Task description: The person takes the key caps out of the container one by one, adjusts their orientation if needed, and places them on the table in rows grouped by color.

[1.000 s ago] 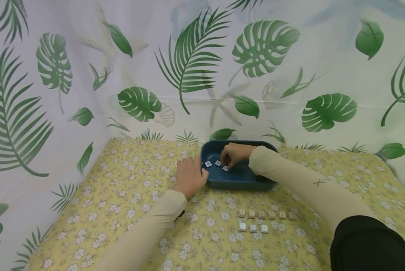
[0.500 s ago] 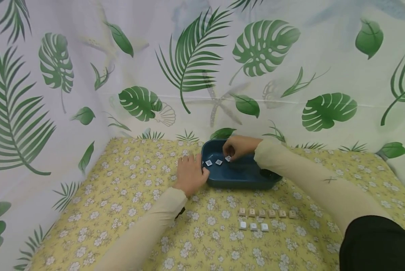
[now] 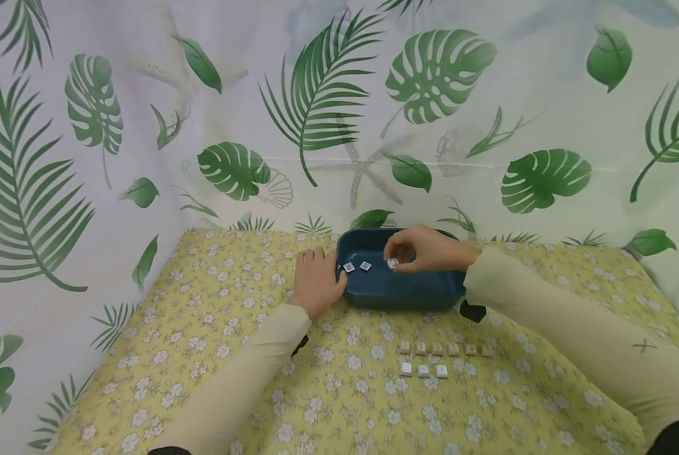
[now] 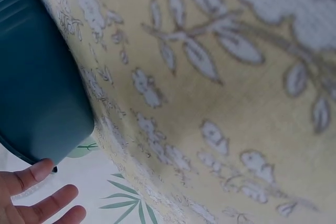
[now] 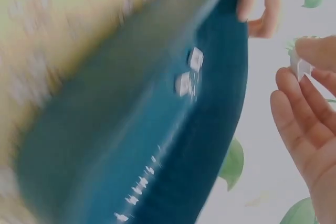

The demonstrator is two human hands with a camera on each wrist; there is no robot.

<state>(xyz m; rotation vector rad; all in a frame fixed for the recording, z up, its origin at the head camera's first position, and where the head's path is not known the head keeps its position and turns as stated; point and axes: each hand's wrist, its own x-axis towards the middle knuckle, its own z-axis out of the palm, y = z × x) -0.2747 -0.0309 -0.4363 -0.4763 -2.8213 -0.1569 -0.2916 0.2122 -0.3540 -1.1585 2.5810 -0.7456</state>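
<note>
A dark blue plastic basin (image 3: 402,292) stands at the back of the cloth. My left hand (image 3: 316,281) rests at its left end, fingers extended, thumb by the rim. In the left wrist view, the fingers (image 4: 55,203) are spread and fairly straight. Over the basin, my right hand (image 3: 424,248) pinches a small white keycap (image 3: 393,263) between thumb and fingers. Seen from the right wrist, that keycap (image 5: 300,66) is clear of the basin, its hollow side partly visible. Two white keycaps with dark printed marks, one left (image 3: 348,267) and one right (image 3: 365,266), lie inside the basin.
A row of several beige keycaps (image 3: 437,348) lies on the yellow floral cloth (image 3: 231,379) in front of the basin. Below it is a shorter row of three white keycaps (image 3: 423,371). A leaf-print curtain (image 3: 328,107) hangs directly behind.
My right hand has lifted one keycap from the basin floor and drawn it up and to the right. Two keycaps stay in the basin. The left hand has barely moved.
</note>
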